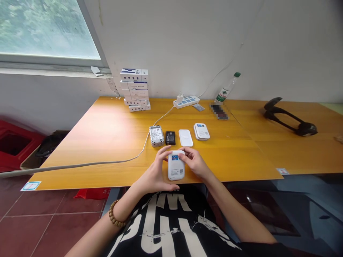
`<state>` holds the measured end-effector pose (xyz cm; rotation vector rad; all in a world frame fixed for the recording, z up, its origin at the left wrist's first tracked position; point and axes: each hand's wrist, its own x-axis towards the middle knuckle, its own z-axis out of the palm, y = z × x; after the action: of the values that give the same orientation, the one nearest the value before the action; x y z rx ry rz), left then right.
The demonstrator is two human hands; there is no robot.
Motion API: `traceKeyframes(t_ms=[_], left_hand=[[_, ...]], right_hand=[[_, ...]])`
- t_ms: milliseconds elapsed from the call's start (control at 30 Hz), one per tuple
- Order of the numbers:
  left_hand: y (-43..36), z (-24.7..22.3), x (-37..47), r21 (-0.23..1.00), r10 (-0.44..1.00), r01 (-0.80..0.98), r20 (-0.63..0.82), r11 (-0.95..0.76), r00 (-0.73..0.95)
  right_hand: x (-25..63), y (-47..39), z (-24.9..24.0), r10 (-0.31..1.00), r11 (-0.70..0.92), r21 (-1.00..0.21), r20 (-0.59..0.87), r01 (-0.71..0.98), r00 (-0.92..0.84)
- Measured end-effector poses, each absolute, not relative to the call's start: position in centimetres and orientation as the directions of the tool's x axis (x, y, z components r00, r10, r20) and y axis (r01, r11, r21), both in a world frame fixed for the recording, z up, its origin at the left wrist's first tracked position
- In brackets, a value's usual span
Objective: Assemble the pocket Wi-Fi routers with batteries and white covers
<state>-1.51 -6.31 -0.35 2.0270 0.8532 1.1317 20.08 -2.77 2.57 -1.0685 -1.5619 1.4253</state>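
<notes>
White device [176, 172] between hands [156, 174] [195, 163], battery [170, 137] and white panel [185, 138] just beyond

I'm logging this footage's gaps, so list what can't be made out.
Head view, fine print on the white rounded plastic device: too small.
Head view, that device's far side: turned from the camera.
Head view, dark flat rectangle by the green-capped clear plastic bottle: pixelated.
Head view, red plastic stool: cut off by left edge.
</notes>
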Motion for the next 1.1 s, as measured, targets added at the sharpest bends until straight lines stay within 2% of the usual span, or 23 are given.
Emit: traceKeyframes(t_ms=[67, 167, 300, 467, 633, 700, 800, 867, 933, 1000, 1100], left_hand=[[-6.0, -0.3, -1.4, 0.889, 0.854, 0.118, 0.376, -0.442, 0.359], [-5.5, -0.2, -1.1, 0.934, 0.917, 0.123, 0.292, -0.335, 0.273], [-5.5, -0.1, -0.7, 0.903, 0.919, 0.195, 0.351, -0.382, 0.177], [-5.8, -0.1, -0.9, 0.862, 0.890, 0.222, 0.438, -0.456, 0.130], [-5.8, 0.0, -1.2, 0.842, 0.854, 0.143, 0.515, -0.520, 0.074], [-5.7, -0.1, -1.2, 0.861, 0.865, 0.077, 0.502, -0.502, 0.021], [-5.2, -0.2, -1.2, 0.923, 0.922, -0.005, 0.385, -0.385, -0.035], [-4.9, -0.5, -1.4, 0.952, 0.951, -0.044, 0.306, -0.304, 0.040], [-4.8, -0.7, -1.6, 0.967, 0.944, -0.053, 0.256, -0.250, 0.211], [-4.9, -0.8, -1.9, 0.977, 0.908, -0.003, 0.201, -0.215, 0.368], [-5.2, -0.8, -2.2, 0.972, 0.888, 0.116, 0.134, -0.204, 0.439]], right_hand=[[20.1, -3.2, 2.8, 0.928, 0.096, -0.985, 0.037, 0.141, -0.372], [19.9, -3.9, 3.1, 0.921, 0.190, -0.954, 0.092, 0.230, -0.377], [19.3, -4.6, 3.0, 0.918, 0.254, -0.925, 0.138, 0.283, -0.372], [19.2, -4.4, 2.6, 0.917, 0.259, -0.928, 0.150, 0.267, -0.369], [20.2, -3.8, 2.5, 0.821, 0.274, -0.891, 0.021, 0.361, -0.570], [20.5, -3.6, 2.2, 0.805, 0.296, -0.865, -0.002, 0.404, -0.593], [20.7, -3.6, 1.7, 0.834, 0.313, -0.852, 0.034, 0.421, -0.551], [20.7, -3.6, 1.2, 0.846, 0.270, -0.886, 0.032, 0.376, -0.533], [20.6, -3.6, 0.7, 0.853, 0.182, -0.940, 0.005, 0.288, -0.522], [20.4, -3.6, 0.4, 0.856, 0.076, -0.975, -0.043, 0.207, -0.515], [20.4, -3.7, 0.4, 0.842, 0.013, -0.980, -0.097, 0.199, -0.530]])
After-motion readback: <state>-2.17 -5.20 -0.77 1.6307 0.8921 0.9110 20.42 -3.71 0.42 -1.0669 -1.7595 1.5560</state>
